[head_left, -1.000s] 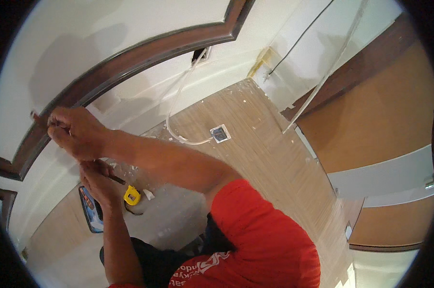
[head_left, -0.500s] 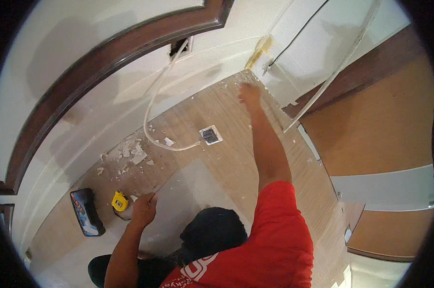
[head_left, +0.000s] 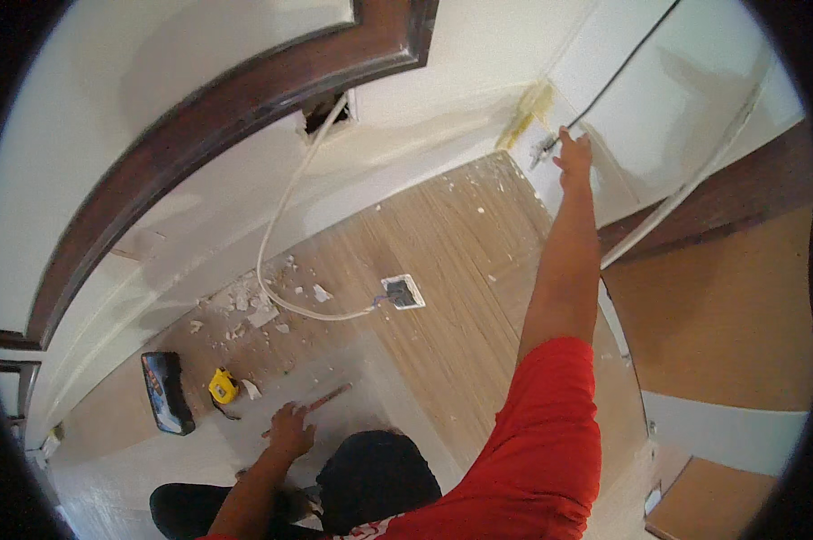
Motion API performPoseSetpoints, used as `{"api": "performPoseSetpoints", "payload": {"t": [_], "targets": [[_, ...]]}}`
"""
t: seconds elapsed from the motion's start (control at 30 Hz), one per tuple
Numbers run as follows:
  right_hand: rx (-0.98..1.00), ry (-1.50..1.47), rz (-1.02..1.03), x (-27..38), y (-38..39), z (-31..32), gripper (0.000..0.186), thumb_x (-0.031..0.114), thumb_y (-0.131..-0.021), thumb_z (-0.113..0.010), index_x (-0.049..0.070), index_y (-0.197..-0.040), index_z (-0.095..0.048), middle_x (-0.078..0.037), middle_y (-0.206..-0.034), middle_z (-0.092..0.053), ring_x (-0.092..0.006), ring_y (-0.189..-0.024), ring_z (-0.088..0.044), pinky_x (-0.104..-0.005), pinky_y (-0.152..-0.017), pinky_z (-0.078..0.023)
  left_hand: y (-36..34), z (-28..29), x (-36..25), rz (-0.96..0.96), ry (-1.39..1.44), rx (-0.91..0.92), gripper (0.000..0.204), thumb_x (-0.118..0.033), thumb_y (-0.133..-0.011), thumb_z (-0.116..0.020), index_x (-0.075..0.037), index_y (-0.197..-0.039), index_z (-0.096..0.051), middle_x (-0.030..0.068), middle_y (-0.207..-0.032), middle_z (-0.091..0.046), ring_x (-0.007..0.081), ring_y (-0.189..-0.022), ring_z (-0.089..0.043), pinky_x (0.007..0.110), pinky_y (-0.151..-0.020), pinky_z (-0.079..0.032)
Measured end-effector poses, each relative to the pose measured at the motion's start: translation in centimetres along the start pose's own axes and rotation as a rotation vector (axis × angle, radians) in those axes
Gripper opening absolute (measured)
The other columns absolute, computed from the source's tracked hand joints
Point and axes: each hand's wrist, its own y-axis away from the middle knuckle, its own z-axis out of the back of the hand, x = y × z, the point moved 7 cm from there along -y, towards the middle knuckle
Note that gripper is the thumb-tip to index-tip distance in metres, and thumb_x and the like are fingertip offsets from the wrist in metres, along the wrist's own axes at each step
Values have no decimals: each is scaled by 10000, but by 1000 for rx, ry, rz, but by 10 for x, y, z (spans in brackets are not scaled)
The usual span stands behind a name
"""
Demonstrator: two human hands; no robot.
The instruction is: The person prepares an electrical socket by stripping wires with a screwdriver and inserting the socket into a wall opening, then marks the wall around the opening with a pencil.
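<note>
My right hand (head_left: 575, 155) reaches out to the far right corner, its fingertips at a black cable (head_left: 611, 81) that runs down the white wall. Index finger and thumb look apart there; whether they touch the cable is hard to make out. Beside that hand is the cable's pale, frayed-looking end (head_left: 543, 151). Low over the floor, my left hand (head_left: 289, 434) is closed round a thin reddish stick (head_left: 331, 396), which points away to the right. To its left lie a yellow tape measure (head_left: 223, 387) and a dark oblong case (head_left: 166, 394).
A white cable (head_left: 273, 236) loops from a wall opening (head_left: 323, 115) to a square floor box (head_left: 403, 292) with a grey fitting. Plaster rubble (head_left: 251, 301) lies along the wall. Brown wooden moulding (head_left: 217, 106) crosses the wall; a wood-coloured cabinet (head_left: 721, 306) stands at right.
My right hand has moved from above the floor out to the black cable on the wall. The left hand has shifted slightly right and nearer me, and the reddish stick now shows. The view has shifted.
</note>
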Motion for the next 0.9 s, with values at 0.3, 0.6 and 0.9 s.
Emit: {"api": "performPoseSetpoints", "payload": {"t": [0.3,0.6,0.9], "targets": [[163,70,323,-9,5,-48,274,204,-857,-716,10,-1050,-725,-95,-834,-711,-177,-743,-647,-322,-687,-513,-25,46,-67,-252,212,-266,407,-255,-839,-714,-23,-1163,-637,197,-1172,-638,380,-1137,-578,481,-1007,-437],[703,-189,118,47,186,-36,256,179,-1000,-543,37,-1208,-591,-66,-944,-695,-159,-801,-668,-298,-715,-544,-97,219,-204,-535,416,-452,812,-398,-726,-853,1,-1343,-508,241,-1338,-543,391,-1262,-513,465,-1069,-403],[978,-376,-9,130,318,20,281,252,-1018,-553,53,-1216,-542,-89,-974,-672,-237,-896,-700,-380,-767,-591,-90,280,-331,-857,760,-292,1186,-325,-637,-934,74,-1489,-212,249,-1418,-444,307,-1308,-465,395,-1055,-431]]}}
